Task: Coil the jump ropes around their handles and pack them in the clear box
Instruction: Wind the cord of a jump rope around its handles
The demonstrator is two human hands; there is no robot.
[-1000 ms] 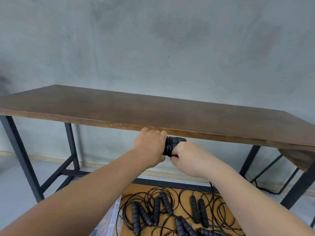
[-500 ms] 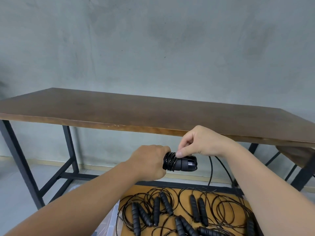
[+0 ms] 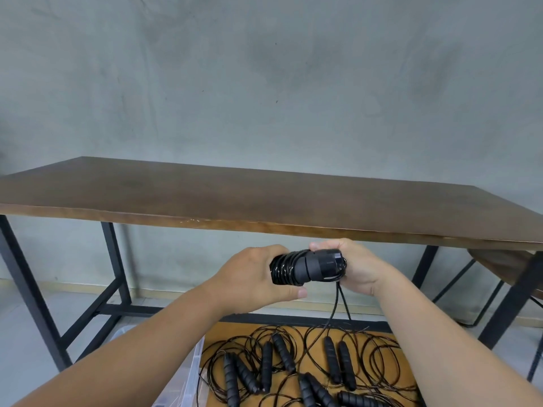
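In the lower middle of the frame we are looking at a black jump rope handle [image 3: 318, 267] lying sideways in the air, with shiny black cord [image 3: 283, 270] sitting in tight turns around its left half. The left hand [image 3: 252, 279] is gripping that wound end, fingers curled over the top and thumb lying underneath. The right hand [image 3: 360, 267] is closing around the handle's right end, fingers curled behind it and pinching the cord there. From under that end a loose length of cord [image 3: 338, 304] is hanging down toward the floor.

Below, at the bottom centre, we are seeing more jump ropes [image 3: 293, 365] lying loose on an orange-brown board [image 3: 232, 330], their ribbed black handles scattered among tangled loops of thin cord. Just left of the board, the edge of a clear box [image 3: 188, 374] is showing beside the left forearm.

Behind the hands a long brown table [image 3: 235, 198] on black metal legs is spanning the frame, in front of a grey wall [image 3: 264, 83].
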